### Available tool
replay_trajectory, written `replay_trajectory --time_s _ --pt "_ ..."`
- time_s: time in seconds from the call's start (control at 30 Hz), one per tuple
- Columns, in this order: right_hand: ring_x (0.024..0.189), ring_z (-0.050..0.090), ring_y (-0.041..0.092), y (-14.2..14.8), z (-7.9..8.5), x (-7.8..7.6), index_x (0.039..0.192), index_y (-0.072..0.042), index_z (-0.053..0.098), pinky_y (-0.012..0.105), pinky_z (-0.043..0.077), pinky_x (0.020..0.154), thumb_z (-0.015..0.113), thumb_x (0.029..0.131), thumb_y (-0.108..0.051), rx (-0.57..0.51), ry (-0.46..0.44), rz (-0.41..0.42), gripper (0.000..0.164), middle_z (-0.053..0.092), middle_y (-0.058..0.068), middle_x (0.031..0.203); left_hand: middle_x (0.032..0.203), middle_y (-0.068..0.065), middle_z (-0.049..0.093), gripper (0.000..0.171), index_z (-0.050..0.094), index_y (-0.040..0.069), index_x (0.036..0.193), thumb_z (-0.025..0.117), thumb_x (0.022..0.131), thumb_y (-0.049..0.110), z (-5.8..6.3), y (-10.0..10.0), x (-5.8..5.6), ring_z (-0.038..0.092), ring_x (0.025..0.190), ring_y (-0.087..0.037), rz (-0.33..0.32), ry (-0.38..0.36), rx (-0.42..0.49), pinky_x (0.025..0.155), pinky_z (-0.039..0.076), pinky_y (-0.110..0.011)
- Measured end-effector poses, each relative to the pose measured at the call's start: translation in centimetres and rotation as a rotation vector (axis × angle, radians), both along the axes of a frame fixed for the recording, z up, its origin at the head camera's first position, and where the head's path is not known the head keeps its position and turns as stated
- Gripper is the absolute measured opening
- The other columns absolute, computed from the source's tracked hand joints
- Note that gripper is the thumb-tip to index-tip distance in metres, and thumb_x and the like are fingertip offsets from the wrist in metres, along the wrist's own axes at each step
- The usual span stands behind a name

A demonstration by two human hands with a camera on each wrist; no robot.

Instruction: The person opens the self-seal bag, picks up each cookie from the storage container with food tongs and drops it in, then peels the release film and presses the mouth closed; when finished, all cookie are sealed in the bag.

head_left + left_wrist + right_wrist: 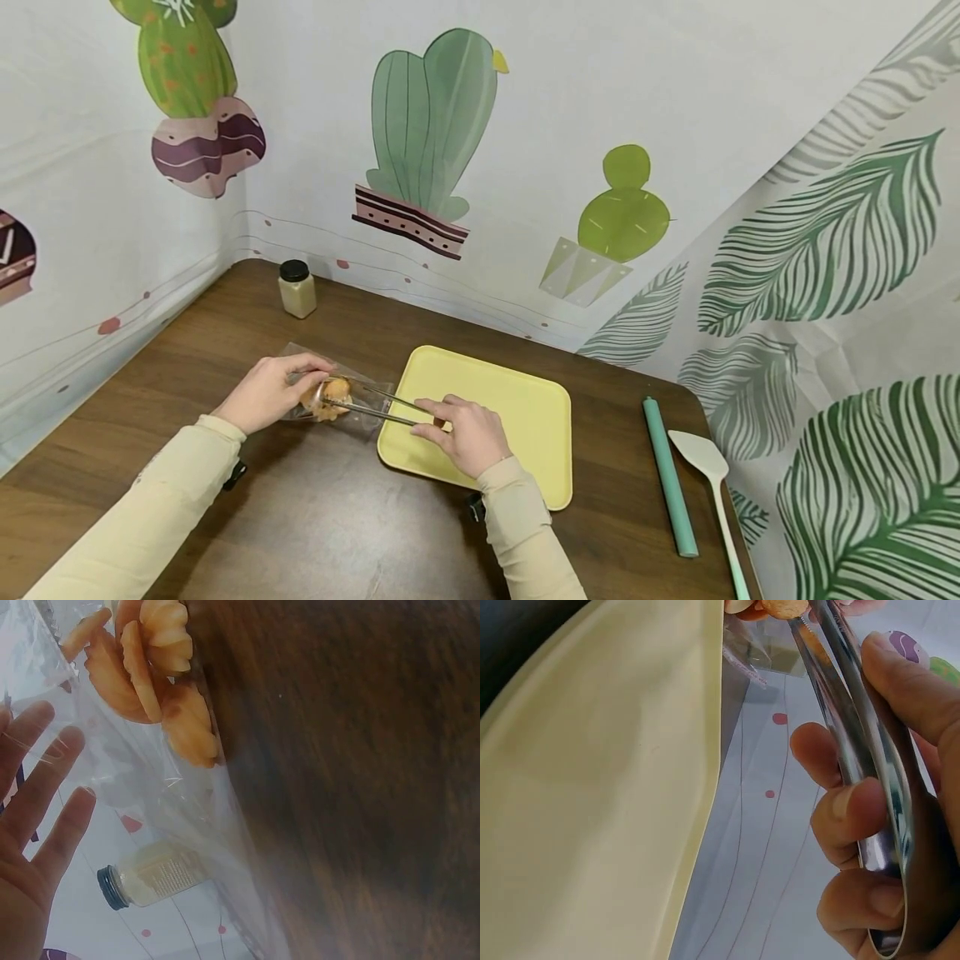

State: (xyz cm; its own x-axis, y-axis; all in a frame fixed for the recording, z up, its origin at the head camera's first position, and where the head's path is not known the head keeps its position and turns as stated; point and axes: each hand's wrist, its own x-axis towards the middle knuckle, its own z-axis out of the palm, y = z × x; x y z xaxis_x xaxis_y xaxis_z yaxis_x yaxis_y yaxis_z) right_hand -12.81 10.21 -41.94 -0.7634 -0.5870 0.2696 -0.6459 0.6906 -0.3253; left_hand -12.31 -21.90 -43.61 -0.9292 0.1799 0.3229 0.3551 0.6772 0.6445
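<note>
My left hand [268,390] pinches the top edge of a clear plastic bag [360,419] between thumb and forefinger; its other fingers [64,836] stretch out behind the film. Several golden-brown, ridged pastries [127,675] lie in the bag. My right hand [472,435] grips metal tongs [382,414], thumb on one arm and fingers curled round the other, as the right wrist view shows. The tongs [855,742] point left, their tips at the pastries [333,398]. Whether they clamp one I cannot tell. A yellow tray [525,408] lies under my right hand.
A jar [298,296] with a black lid and pale contents stands at the back left of the brown table [300,517]. On the right lie a teal rod [670,479] and a white spatula [705,457] with a pale green handle end. Patterned cloth walls border the table.
</note>
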Motion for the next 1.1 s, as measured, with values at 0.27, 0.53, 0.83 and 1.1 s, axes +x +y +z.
replay_trajectory --time_s 0.27,0.53,0.83,1.1 --pt "0.056 0.046 0.002 0.0 -0.2 -0.1 0.123 -0.028 0.07 0.021 0.037 0.05 0.069 0.085 -0.05 0.005 -0.05 0.001 0.043 0.055 -0.018 0.074 0.106 -0.002 0.072 0.015 0.073 0.013 0.107 0.064 0.095 0.01 0.0 -0.1 0.0 0.065 0.097 -0.022 -0.005 -0.018 0.009 0.079 0.051 -0.048" --pt "0.058 0.045 0.003 1.0 -0.4 -0.1 0.123 -0.026 0.069 0.022 0.039 0.054 0.069 0.085 -0.05 -0.061 -0.113 -0.004 0.045 0.055 -0.019 0.076 0.106 -0.002 0.072 0.015 0.073 0.013 0.107 0.063 0.096 0.013 0.0 -0.2 0.0 0.065 0.097 -0.021 -0.008 -0.009 0.01 0.078 0.05 -0.046" --pt "0.056 0.042 0.003 3.4 -0.2 0.6 0.123 -0.024 0.07 0.022 0.038 0.052 0.072 0.085 -0.044 -0.086 -0.141 -0.022 0.043 0.055 -0.018 0.076 0.104 0.0 0.072 0.015 0.072 0.013 0.108 0.063 0.096 0.014 -0.1 -0.5 -0.1 0.065 0.094 -0.019 -0.002 0.008 0.003 0.077 0.051 -0.044" --pt "0.053 0.041 -0.001 7.2 0.6 1.8 0.12 -0.026 0.071 0.021 0.037 0.05 0.071 0.085 -0.047 -0.101 -0.129 -0.108 0.041 0.054 -0.024 0.079 0.104 0.001 0.072 0.015 0.072 0.015 0.108 0.062 0.097 0.013 0.1 -0.6 0.0 0.065 0.091 -0.015 0.004 0.014 -0.008 0.075 0.051 -0.038"
